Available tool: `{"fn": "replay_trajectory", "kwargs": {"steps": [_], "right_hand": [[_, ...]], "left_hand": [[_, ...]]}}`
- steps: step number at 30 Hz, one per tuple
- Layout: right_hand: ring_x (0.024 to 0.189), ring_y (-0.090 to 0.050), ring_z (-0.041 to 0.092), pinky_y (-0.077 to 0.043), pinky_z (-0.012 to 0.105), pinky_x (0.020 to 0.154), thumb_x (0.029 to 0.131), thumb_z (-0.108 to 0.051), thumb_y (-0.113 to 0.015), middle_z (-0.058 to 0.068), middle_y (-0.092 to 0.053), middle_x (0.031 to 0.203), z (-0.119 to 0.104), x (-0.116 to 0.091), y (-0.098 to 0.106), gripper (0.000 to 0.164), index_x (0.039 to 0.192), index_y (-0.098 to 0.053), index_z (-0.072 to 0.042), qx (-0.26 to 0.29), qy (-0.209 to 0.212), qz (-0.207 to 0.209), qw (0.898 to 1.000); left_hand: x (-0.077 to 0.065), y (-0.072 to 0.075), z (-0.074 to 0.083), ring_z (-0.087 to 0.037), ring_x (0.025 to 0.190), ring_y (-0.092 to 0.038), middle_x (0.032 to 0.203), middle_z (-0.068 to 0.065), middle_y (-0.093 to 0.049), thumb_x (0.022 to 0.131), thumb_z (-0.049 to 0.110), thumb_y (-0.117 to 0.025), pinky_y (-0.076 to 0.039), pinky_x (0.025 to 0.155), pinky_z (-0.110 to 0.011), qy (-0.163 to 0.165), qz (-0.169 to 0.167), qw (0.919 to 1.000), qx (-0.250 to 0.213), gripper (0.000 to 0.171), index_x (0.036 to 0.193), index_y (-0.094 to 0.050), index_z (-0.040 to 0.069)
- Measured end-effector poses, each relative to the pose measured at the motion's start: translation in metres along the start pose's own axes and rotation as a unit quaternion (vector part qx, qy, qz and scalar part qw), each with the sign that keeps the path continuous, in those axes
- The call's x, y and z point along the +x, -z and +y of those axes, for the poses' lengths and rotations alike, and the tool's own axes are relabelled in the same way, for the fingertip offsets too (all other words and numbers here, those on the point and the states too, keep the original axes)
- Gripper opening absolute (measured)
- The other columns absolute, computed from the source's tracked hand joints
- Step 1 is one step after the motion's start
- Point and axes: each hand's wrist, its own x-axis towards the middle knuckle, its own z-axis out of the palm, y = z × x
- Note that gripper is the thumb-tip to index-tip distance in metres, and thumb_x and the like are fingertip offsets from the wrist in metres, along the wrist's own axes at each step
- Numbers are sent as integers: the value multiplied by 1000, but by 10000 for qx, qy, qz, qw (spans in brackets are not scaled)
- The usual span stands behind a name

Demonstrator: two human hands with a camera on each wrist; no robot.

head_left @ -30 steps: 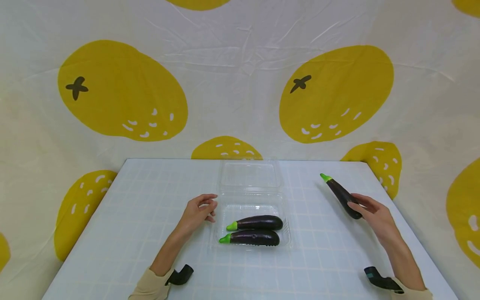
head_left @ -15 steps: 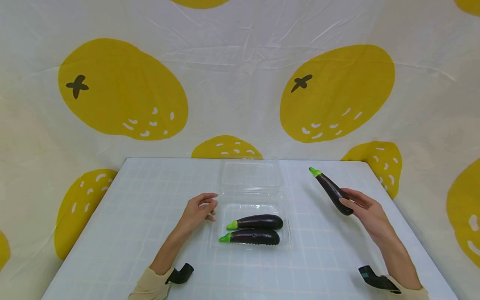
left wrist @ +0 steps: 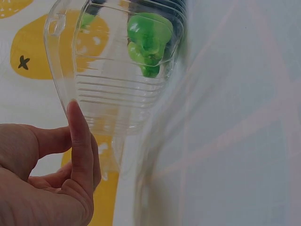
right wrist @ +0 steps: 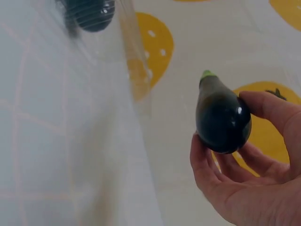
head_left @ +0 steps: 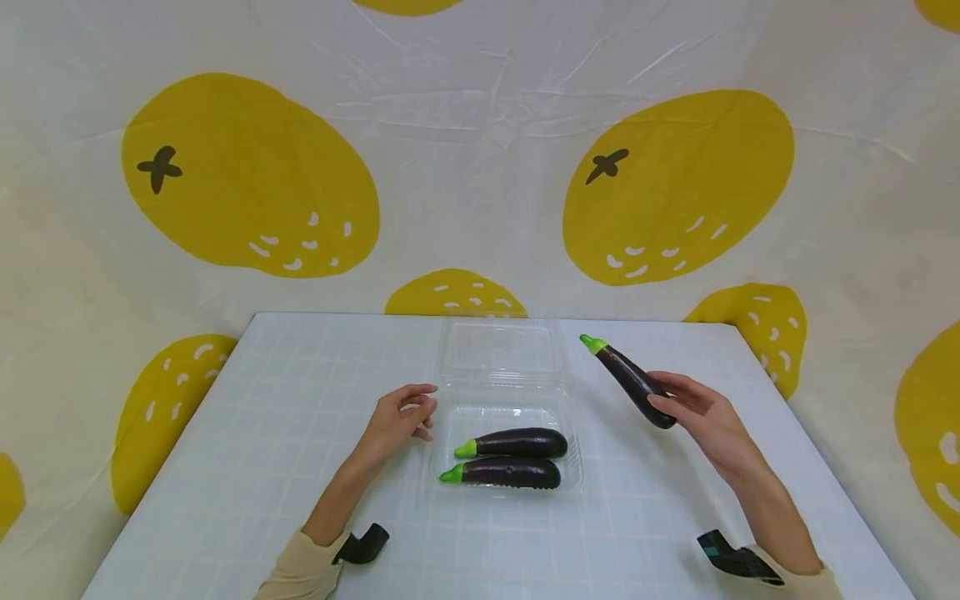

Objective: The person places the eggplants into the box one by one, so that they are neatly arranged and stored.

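Note:
My right hand (head_left: 701, 417) pinches an eggplant (head_left: 628, 375) by its thick end, above the table to the right of the box, its green stem pointing far left. The right wrist view shows thumb and fingers on either side of the eggplant (right wrist: 221, 117). Two more eggplants, a rear one (head_left: 521, 442) and a front one (head_left: 512, 472), lie side by side in a clear plastic clamshell box (head_left: 573, 467), stems to the left. At the box's left side is my left hand (head_left: 397, 423), fingers loosely bent and holding nothing; a fingertip (left wrist: 74, 107) is at the box's rim.
The box's clear lid (head_left: 501, 348) is laid back toward the table's far edge. A pale checked cloth covers the table (head_left: 315, 367). Behind it hangs a white curtain (head_left: 472, 183) with yellow fruit prints.
My right hand has moved left with the eggplant, bringing it closer to the box. The left hand and the two boxed eggplants stay in place.

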Motion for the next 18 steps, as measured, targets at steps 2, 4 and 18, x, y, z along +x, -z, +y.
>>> {"fn": "replay_trajectory", "kwargs": {"steps": [2,4,18], "right_hand": [[114,-56,12,-47,18,92,100,-45,-67,10,-50,147,-3,1,-5,58,147,-55,-12,5,88,-72,9999],[113,-58,10,-47,19,92,100,-43,-67,11,-51,147,-7,1,-9,57,146,-55,-12,26,136,-143,9998],[110,-66,17,-53,26,92,98,-28,-73,15,-59,139,-23,12,-46,48,139,-60,-7,431,611,-837,9937]], "left_hand": [[0,0,0,-15,71,-62,102,-13,-61,101,6,-66,-60,62,-26,-5,8,10000,-27,38,134,-58,-10],[0,0,0,-14,71,-62,102,-14,-60,101,6,-66,-60,63,-25,-6,2,10000,-45,38,134,-58,-10],[-2,0,2,-17,73,-61,105,-17,-60,101,6,-66,-60,63,-25,28,-2,10000,-74,39,135,-57,-10]]}}
